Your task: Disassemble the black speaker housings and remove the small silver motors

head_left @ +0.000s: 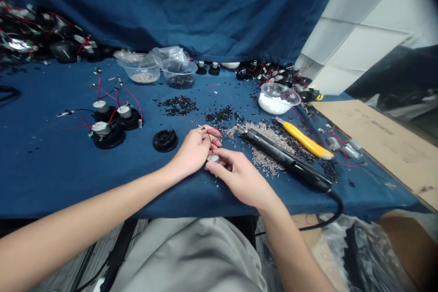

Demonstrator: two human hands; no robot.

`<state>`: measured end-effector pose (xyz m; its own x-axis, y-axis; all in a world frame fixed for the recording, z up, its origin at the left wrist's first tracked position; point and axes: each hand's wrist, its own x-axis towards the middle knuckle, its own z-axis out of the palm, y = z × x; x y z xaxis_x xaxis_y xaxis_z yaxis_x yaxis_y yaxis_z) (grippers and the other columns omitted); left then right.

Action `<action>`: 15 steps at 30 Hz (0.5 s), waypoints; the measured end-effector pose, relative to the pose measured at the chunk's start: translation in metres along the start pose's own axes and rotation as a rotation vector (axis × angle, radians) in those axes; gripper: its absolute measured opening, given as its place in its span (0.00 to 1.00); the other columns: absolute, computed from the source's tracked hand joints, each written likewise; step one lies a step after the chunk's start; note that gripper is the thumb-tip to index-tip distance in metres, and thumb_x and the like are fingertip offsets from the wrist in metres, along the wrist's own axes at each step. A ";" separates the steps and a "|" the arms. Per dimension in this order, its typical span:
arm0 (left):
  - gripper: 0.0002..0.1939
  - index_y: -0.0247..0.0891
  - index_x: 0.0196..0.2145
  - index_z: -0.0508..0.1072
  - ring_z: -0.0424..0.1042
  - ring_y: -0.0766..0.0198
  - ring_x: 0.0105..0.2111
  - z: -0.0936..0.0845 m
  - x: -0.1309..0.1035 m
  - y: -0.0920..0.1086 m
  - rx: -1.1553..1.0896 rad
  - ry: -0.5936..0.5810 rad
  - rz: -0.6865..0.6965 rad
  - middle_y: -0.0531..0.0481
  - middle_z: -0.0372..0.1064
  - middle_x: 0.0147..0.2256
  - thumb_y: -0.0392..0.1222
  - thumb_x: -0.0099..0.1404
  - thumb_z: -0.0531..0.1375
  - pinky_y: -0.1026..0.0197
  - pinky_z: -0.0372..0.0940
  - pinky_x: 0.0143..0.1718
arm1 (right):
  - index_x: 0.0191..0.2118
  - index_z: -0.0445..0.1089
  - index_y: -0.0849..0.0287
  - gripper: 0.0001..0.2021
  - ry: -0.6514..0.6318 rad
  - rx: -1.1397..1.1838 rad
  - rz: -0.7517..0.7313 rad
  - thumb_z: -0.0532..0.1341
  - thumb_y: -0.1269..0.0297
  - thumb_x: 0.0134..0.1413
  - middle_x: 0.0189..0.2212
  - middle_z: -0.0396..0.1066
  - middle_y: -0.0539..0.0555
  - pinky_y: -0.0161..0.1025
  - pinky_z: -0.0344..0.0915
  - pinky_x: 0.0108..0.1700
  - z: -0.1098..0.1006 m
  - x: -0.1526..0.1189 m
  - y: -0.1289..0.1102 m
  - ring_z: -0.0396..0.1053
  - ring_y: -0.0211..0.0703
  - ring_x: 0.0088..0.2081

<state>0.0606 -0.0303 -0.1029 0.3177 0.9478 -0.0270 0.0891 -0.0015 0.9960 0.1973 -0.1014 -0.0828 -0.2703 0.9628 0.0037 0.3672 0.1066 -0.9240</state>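
Observation:
Between the thumb and fingers of my right hand (241,175) is a small silver motor (213,159), held just above the blue cloth. Red and black wires (212,145) rise from its top to my left hand (195,149), whose curled fingers close on them. The exact grip of the left fingertips is partly hidden. To the left of that hand lies a round black plastic housing (164,140) with no motor in it. Farther left, three black housings carry silver motors (101,128) with red and black leads standing up.
Loose silver screws (265,139) spread to the right, under a black electric screwdriver (290,162) and a yellow utility knife (306,141). Black small parts (179,106) lie behind the hands. Clear tubs (179,75) stand at the back, a tub of white material (275,102) at right, cardboard (372,141) beyond.

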 end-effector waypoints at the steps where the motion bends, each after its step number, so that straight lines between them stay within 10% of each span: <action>1: 0.08 0.32 0.37 0.68 0.71 0.68 0.26 -0.002 -0.002 0.004 -0.019 -0.007 -0.020 0.49 0.70 0.29 0.29 0.63 0.50 0.65 0.67 0.29 | 0.38 0.71 0.62 0.09 -0.022 0.125 0.019 0.59 0.61 0.61 0.28 0.70 0.50 0.34 0.58 0.34 -0.002 0.002 0.000 0.63 0.37 0.29; 10: 0.15 0.36 0.28 0.68 0.65 0.70 0.23 -0.016 -0.059 0.028 0.158 -0.091 0.081 0.55 0.65 0.22 0.46 0.69 0.53 0.68 0.62 0.26 | 0.39 0.76 0.60 0.12 0.006 0.645 0.048 0.64 0.55 0.58 0.34 0.74 0.53 0.35 0.63 0.40 -0.006 0.003 -0.001 0.68 0.37 0.33; 15: 0.13 0.37 0.30 0.70 0.67 0.65 0.26 -0.044 -0.064 0.036 0.633 0.016 0.306 0.53 0.68 0.24 0.46 0.68 0.54 0.63 0.61 0.30 | 0.39 0.77 0.58 0.13 0.105 0.671 0.032 0.69 0.55 0.52 0.31 0.71 0.51 0.33 0.62 0.34 -0.007 -0.009 0.000 0.64 0.35 0.30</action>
<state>0.0019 -0.0773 -0.0617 0.4029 0.8796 0.2528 0.5318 -0.4498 0.7176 0.2064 -0.1084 -0.0798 -0.1681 0.9855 -0.0222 -0.2670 -0.0672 -0.9613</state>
